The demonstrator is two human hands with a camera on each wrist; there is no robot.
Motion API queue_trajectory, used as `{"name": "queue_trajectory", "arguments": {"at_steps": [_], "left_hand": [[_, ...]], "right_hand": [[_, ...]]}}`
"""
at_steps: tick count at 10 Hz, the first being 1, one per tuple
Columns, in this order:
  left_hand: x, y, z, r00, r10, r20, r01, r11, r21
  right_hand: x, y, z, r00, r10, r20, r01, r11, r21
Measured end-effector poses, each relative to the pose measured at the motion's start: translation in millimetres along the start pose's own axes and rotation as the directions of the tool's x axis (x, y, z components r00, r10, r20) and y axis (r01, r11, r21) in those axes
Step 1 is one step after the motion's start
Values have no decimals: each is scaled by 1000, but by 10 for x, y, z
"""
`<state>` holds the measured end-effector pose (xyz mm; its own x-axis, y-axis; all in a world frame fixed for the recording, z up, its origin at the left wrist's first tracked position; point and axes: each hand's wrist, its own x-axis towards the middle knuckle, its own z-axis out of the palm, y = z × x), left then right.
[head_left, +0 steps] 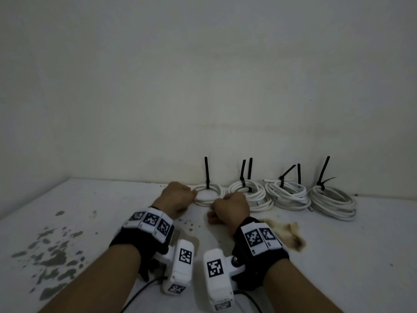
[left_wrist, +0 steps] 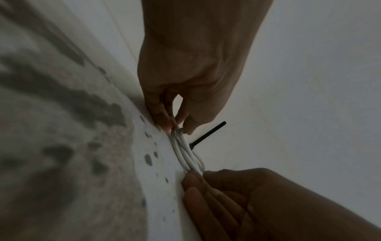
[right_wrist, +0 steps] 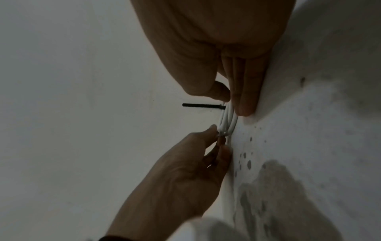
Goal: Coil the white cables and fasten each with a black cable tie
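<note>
A small white cable coil [head_left: 206, 195] lies flat on the table by the back wall, with a black cable tie [head_left: 206, 171] standing up from its far side. My left hand [head_left: 179, 196] pinches the coil's left side. In the left wrist view, thumb and fingers of the left hand [left_wrist: 178, 127] close on the white strands [left_wrist: 185, 154], the cable tie [left_wrist: 208, 133] behind them. My right hand [head_left: 231, 205] grips the coil's right side. The right wrist view shows the right hand [right_wrist: 233, 104] curled round the strands [right_wrist: 227, 120] beside the cable tie [right_wrist: 202, 105].
Three more tied white coils [head_left: 249, 194] [head_left: 286, 194] [head_left: 331, 202] lie in a row to the right along the wall. The white table [head_left: 361, 256] has grey chipped patches [head_left: 52, 256] at left and a brown stain [head_left: 291, 236] near my right wrist. Walls close the back and left.
</note>
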<state>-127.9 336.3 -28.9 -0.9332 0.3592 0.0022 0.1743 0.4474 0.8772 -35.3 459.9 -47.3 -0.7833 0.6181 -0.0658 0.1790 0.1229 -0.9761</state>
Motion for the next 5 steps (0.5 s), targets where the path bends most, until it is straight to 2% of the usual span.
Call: {"name": "queue_trajectory", "arguments": {"at_steps": [1,3,4,5], "left_hand": [[93,28,40,999,-34,-33,33,999,-25],[-5,9,15,997,-75,-17,71,982,-175],[-136,-3,3,995,-103,16,102,934,-342],[-309,-20,-19,993,-112,29,115,942,-314]], "right_hand": [[-125,-27,23,1000,12,-11,-10,992,129],[-358,-99,-22,1000,26,6,-27,973,229],[-533,-159,-117,999,29,22,-33,981,194],[-702,-176,-217,997,31,76,-41,990,133]]}}
